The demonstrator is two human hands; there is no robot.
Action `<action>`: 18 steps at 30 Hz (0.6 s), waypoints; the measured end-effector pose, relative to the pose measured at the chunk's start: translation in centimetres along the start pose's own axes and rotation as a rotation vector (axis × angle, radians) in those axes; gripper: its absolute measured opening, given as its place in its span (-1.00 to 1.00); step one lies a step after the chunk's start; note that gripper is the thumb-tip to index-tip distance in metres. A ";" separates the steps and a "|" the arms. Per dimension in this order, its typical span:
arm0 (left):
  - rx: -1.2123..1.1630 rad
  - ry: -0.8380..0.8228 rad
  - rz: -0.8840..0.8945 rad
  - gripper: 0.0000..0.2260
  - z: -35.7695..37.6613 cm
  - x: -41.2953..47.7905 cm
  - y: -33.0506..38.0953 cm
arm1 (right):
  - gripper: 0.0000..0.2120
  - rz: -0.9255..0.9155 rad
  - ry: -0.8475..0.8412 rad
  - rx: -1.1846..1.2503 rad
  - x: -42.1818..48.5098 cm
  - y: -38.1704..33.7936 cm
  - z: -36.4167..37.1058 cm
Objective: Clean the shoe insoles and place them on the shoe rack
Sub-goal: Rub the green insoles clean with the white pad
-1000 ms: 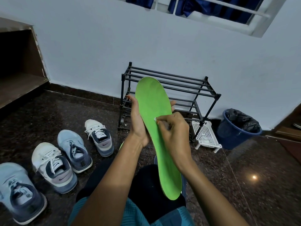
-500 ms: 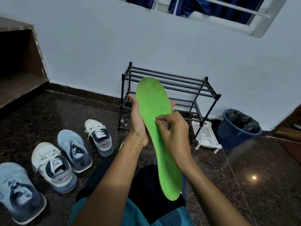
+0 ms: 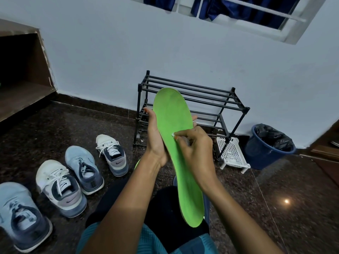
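Note:
A bright green insole (image 3: 172,118) stands nearly upright in front of me, toe end up. My left hand (image 3: 155,138) grips its left edge from behind, with fingertips showing past the right edge. My right hand (image 3: 194,151) pinches a small white wipe (image 3: 173,134) and presses it against the insole's middle. Behind the insole stands the black two-tier shoe rack (image 3: 211,105), its bars bare. A second green insole edge (image 3: 136,163) peeks out below my left wrist.
Several sneakers (image 3: 60,182) sit in a row on the dark stone floor at the left. A white perforated basket (image 3: 231,153) and a blue bin with a black liner (image 3: 266,149) stand right of the rack. A wooden step rises at far left.
My right hand with the wipe has slid slightly up the insole's surface. The insole and left hand stay almost still.

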State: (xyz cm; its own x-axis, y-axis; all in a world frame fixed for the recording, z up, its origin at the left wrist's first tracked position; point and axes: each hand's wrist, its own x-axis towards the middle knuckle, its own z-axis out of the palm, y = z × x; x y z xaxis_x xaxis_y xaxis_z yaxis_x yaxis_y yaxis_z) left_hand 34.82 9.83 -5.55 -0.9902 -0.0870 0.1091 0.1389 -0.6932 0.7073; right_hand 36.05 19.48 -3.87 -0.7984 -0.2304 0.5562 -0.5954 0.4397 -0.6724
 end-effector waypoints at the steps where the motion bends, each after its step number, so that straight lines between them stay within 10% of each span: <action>1: 0.005 -0.003 -0.004 -0.10 0.0 0.0 0.0 | -0.89 0.002 0.020 -0.016 0.4 0.0 -0.1; 18: 0.055 0.067 0.017 -0.19 0.0 -0.1 -0.2 | -0.90 -0.030 0.113 -0.089 1.8 0.1 -0.3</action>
State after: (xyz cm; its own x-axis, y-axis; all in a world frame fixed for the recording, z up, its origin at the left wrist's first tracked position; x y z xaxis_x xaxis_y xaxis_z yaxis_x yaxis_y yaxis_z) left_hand 34.86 10.00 -5.71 -0.9861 -0.1476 0.0756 0.1544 -0.6508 0.7434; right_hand 34.64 19.39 -2.77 -0.7620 -0.1474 0.6305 -0.6045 0.5109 -0.6112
